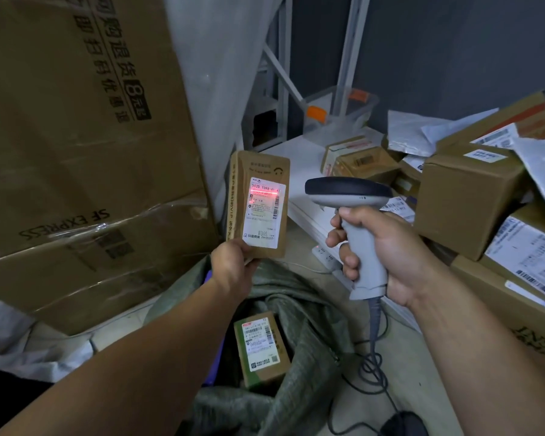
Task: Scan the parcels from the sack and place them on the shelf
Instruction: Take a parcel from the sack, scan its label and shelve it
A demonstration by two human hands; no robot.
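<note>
Left hand [230, 269] pinches a flat brown parcel [258, 171] upright by its lower corner; right hand [387, 256] is wrapped around the grey scanner [356, 215] just beside it.
A big taped carton [76, 136] stands at left, and boxed parcels [469, 196] pile on the white shelf [291, 152] at right. Below the hands the green sack [309, 316] lies open with another labelled parcel [261, 350] inside. A red scan line [263, 194] crosses the held parcel's label [265, 218].

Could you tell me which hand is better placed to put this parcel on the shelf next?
Probably the left hand: it holds the parcel, while the right hand grips the scanner, though the shelf lies rightward.
</note>
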